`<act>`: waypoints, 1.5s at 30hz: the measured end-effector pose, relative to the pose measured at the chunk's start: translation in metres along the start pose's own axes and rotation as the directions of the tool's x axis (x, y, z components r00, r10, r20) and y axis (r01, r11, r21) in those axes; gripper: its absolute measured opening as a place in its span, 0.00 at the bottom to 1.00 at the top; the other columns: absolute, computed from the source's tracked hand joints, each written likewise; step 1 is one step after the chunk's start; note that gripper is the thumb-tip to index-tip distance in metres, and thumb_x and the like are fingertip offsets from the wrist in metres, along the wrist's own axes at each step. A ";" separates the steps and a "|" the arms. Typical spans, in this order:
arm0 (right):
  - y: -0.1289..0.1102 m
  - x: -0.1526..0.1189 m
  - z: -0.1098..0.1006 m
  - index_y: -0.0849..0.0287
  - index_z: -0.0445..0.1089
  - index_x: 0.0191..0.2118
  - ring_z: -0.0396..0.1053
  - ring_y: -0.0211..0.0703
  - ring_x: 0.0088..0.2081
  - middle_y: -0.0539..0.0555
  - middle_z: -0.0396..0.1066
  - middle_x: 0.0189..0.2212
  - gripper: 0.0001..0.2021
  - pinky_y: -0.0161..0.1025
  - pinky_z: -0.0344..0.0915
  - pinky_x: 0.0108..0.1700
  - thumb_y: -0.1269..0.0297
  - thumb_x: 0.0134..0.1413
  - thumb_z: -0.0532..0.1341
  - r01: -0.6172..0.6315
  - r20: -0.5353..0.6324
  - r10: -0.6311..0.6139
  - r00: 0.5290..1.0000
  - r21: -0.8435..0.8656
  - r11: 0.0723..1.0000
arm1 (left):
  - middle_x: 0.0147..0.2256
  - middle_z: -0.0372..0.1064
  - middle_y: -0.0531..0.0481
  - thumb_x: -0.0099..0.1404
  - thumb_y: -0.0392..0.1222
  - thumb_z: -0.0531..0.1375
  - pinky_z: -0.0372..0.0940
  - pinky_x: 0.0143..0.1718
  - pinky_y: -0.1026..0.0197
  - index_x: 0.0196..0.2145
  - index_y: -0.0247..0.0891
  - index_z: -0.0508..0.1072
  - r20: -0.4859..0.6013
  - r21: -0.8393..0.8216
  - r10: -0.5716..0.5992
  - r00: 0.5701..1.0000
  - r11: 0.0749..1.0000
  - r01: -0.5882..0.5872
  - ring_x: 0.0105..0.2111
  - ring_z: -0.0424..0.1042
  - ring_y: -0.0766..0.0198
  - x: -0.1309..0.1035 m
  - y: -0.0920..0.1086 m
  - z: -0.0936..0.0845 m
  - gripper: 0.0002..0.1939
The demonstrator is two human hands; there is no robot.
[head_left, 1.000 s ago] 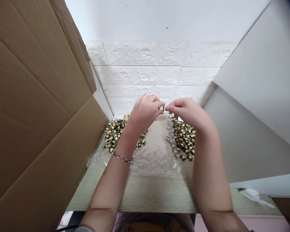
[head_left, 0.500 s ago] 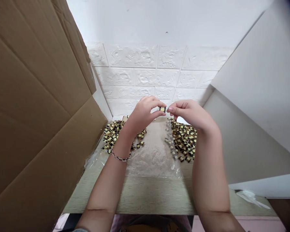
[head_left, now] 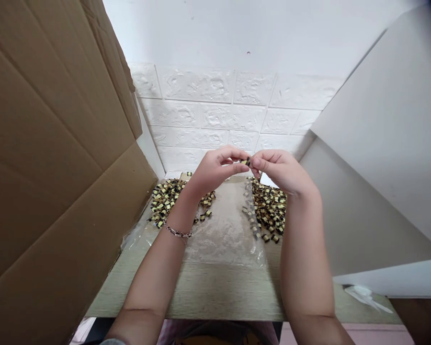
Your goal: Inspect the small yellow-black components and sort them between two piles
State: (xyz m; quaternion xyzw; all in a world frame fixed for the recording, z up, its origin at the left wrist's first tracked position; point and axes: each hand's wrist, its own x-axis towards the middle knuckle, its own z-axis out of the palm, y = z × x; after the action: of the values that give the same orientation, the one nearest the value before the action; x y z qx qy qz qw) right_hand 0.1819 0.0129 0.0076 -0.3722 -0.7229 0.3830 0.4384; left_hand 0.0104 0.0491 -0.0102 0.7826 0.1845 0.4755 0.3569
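A small coil [head_left: 244, 162], wrapped in yellow with black ends, is pinched between the thumb and fingers of my left hand [head_left: 219, 165], above the bench. My right hand [head_left: 278, 167] is closed in a pinch right against the coil's right end; what its fingertips grip there is hidden. Under and beside my left forearm lies a pile of similar coils [head_left: 165, 201]. Another coil pile [head_left: 269, 208] sits by my right wrist. Between the piles a clear plastic bag [head_left: 222, 239] lies flat on the bench.
A tall cardboard wall [head_left: 57, 143] rises on the left, and a pale grey panel [head_left: 373, 191] stands on the right. White brick-patterned wall [head_left: 215, 115] closes off the back. A crumpled white scrap [head_left: 368, 297] lies at the right of the wooden bench [head_left: 222, 292].
My right fingertips have closed the small gap and now meet the coil's right end. The coil has turned slightly in my left hand, and the view has shifted a little.
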 end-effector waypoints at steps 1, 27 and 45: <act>0.000 0.000 0.000 0.62 0.65 0.22 0.58 0.33 0.25 0.49 0.62 0.19 0.13 0.33 0.54 0.32 0.56 0.48 0.59 0.006 0.001 -0.006 1.000 0.008 1.000 | 0.36 0.68 0.49 0.52 0.45 0.61 0.63 0.38 0.63 0.33 0.37 0.71 0.006 -0.055 -0.010 1.000 0.998 0.011 0.37 0.67 0.66 0.000 -0.001 0.000 0.12; 0.006 0.001 -0.005 0.62 0.70 0.26 0.60 0.33 0.24 0.49 0.64 0.20 0.13 0.32 0.56 0.28 0.54 0.46 0.60 -0.035 -0.301 -0.018 0.954 -0.170 0.985 | 0.33 0.67 0.51 0.55 0.41 0.59 0.57 0.41 0.62 0.34 0.37 0.71 -0.045 0.778 0.255 0.966 0.616 -0.126 0.36 0.63 0.65 -0.002 -0.005 -0.013 0.09; -0.009 -0.005 0.003 0.59 0.71 0.33 0.61 0.35 0.28 0.50 0.69 0.27 0.10 0.34 0.56 0.30 0.62 0.45 0.59 -0.133 -0.265 0.006 0.964 -0.464 0.876 | 0.34 0.66 0.50 0.57 0.42 0.57 0.56 0.40 0.61 0.37 0.37 0.69 0.017 0.832 0.243 0.970 0.534 -0.148 0.36 0.61 0.64 -0.003 -0.004 -0.009 0.10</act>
State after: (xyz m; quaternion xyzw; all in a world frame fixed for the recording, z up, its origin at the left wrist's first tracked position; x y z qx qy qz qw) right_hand 0.1789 0.0044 0.0129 -0.5408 -0.7184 0.1575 0.4081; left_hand 0.0016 0.0537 -0.0125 0.8484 0.3151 0.4086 -0.1180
